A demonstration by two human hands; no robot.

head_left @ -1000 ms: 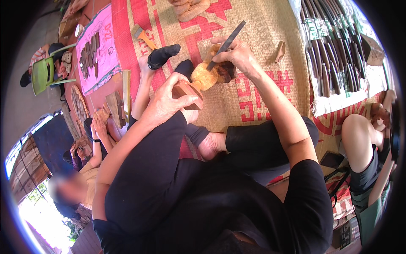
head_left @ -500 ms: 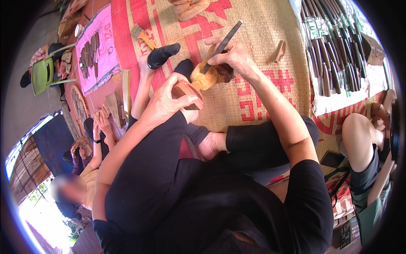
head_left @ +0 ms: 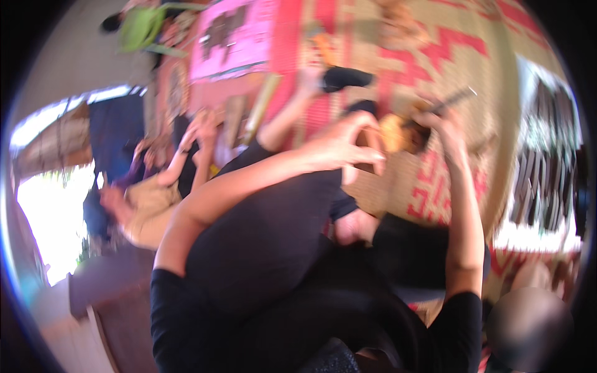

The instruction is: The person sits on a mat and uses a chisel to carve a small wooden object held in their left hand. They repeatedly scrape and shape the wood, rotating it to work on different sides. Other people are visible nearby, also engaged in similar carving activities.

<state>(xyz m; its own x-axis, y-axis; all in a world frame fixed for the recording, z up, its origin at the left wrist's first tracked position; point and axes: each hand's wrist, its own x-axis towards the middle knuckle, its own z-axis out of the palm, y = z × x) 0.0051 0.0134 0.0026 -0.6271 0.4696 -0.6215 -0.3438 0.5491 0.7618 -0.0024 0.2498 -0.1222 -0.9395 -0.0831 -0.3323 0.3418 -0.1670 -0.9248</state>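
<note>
Motion blurs the picture. My left hand is closed round the reddish-brown base of a small wood carving. The carving's rounded yellow upper part points right, toward my other hand. My right hand grips a long, dark, chisel-like carving tool, whose far end slants up to the right. Its working end is by the yellow wood; blur hides whether it touches. A darker patch of the carving lies beneath my right fingers.
I sit on a red-and-tan woven mat. Rows of dark tools lie on white cloth at right; more tools rest on a pink cloth. A yellow-handled tool and a brown lump lie ahead. Co-workers' hands are at left.
The whole view has swung left, so everything sits farther right and lower, and is blurred. Both hands keep their holds on the carving and the tool.
</note>
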